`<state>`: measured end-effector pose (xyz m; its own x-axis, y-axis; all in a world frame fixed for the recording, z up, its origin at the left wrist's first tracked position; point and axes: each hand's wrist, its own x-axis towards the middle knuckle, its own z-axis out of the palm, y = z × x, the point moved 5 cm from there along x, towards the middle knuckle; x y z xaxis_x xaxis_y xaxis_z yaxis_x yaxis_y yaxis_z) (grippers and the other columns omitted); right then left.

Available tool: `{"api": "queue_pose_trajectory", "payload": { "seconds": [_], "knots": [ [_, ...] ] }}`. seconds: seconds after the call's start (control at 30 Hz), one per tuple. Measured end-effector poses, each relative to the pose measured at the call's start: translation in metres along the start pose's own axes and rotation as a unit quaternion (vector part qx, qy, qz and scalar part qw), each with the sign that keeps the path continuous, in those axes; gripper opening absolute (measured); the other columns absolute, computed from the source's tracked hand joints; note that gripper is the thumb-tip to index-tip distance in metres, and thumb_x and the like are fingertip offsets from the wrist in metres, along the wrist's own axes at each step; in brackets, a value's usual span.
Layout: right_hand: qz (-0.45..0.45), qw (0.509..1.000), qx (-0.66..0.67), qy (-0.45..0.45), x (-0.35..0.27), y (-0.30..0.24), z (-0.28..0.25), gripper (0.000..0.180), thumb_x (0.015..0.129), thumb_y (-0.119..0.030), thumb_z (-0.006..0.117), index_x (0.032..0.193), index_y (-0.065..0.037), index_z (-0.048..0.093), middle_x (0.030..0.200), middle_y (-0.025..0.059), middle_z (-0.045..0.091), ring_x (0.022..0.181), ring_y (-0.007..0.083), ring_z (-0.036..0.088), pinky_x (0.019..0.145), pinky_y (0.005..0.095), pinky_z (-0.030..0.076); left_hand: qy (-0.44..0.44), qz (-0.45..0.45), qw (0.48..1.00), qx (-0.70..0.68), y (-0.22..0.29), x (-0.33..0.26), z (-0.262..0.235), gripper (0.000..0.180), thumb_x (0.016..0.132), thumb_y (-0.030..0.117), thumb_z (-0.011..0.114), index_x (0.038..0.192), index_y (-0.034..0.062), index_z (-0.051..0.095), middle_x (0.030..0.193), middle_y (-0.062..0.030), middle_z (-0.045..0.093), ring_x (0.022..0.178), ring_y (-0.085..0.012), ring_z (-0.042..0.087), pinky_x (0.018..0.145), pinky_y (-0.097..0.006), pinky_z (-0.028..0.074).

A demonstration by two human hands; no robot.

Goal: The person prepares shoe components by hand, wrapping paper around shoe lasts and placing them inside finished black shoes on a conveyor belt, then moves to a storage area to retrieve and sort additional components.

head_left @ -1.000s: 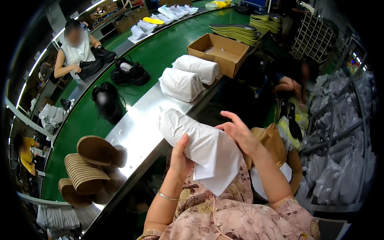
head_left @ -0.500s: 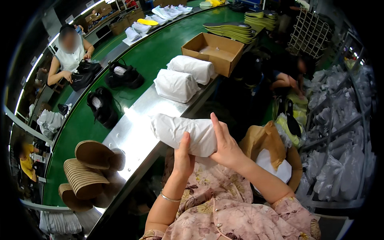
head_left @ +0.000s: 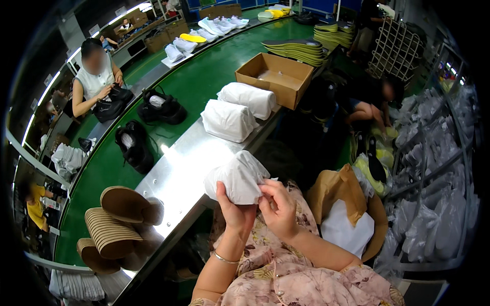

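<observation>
A bundle wrapped in white paper [head_left: 237,178] is held in front of me, beyond the near edge of the metal ledge; what lies inside it is hidden. My left hand [head_left: 236,211] grips it from below and the left, the thumb up along its near side. With bent fingers, my right hand [head_left: 278,208] pinches the paper at the bundle's right end. Past them, two similar white paper bundles [head_left: 229,121] rest side by side on the metal ledge [head_left: 178,171], just short of an open cardboard box [head_left: 275,74].
Stacked brown insoles [head_left: 109,232] lie at the ledge's near left. Black shoes [head_left: 135,148] stand on the green belt [head_left: 201,69], with a co-worker [head_left: 97,81] across it. At right are a paper-lined carton [head_left: 352,224], a rack of plastic-bagged items [head_left: 429,204] and a crouching person [head_left: 370,109].
The bundle has turned in my hands, its end now toward me. My right hand has shifted from clasping its side to pinching paper at its end. The view has tilted slightly.
</observation>
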<state>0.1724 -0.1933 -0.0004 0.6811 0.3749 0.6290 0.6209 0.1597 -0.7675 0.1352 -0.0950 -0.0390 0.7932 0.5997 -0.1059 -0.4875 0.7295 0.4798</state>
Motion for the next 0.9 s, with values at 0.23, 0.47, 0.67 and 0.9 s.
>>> {"api": "queue_pose_trajectory", "payload": {
  "seconds": [0.23,0.47,0.67,0.9],
  "knots": [
    [0.324,0.905,0.274,0.015,-0.007,0.026,0.011,0.011,0.085,-0.004,0.059,0.094,0.001,0.055,0.092,0.0035,0.057,0.078,0.0062,0.053,0.069,0.0196,0.045,0.010,0.031,0.999,0.009,0.009,0.000,-0.006,0.066,0.078,0.052,0.051,0.125,0.0061,0.042,0.119,-0.0098,0.051,0.110,-0.0255,0.049,0.096,-0.039,0.038],
    [0.277,0.939,0.199,-0.054,-0.003,0.040,0.022,0.014,0.087,-0.010,0.058,0.096,-0.001,0.052,0.083,0.0003,0.052,0.073,0.0065,0.049,0.065,0.0203,0.043,-0.027,0.027,0.999,0.026,0.015,0.004,-0.013,0.073,0.073,0.055,0.057,0.124,0.0050,0.042,0.117,-0.0123,0.052,0.109,-0.0271,0.051,0.095,-0.039,0.040],
    [0.442,0.697,0.561,-0.060,-0.012,0.030,0.043,0.014,0.092,-0.006,0.048,0.102,0.000,0.055,0.095,0.0064,0.059,0.083,0.0166,0.059,0.072,0.0325,0.053,-0.045,-0.026,0.998,0.017,0.011,0.009,-0.035,0.074,0.074,0.057,0.054,0.125,0.0054,0.042,0.117,-0.0176,0.052,0.105,-0.0313,0.053,0.091,-0.045,0.044],
    [0.360,0.657,0.652,-0.114,-0.015,0.034,0.051,0.026,0.089,0.002,0.047,0.114,-0.002,0.054,0.109,0.0073,0.058,0.099,0.0182,0.057,0.086,0.0330,0.049,-0.090,-0.036,0.994,-0.040,0.006,0.007,-0.024,0.075,0.074,0.058,0.055,0.126,0.0051,0.042,0.118,-0.0194,0.051,0.108,-0.0345,0.052,0.095,-0.059,0.038]
  ]
}}
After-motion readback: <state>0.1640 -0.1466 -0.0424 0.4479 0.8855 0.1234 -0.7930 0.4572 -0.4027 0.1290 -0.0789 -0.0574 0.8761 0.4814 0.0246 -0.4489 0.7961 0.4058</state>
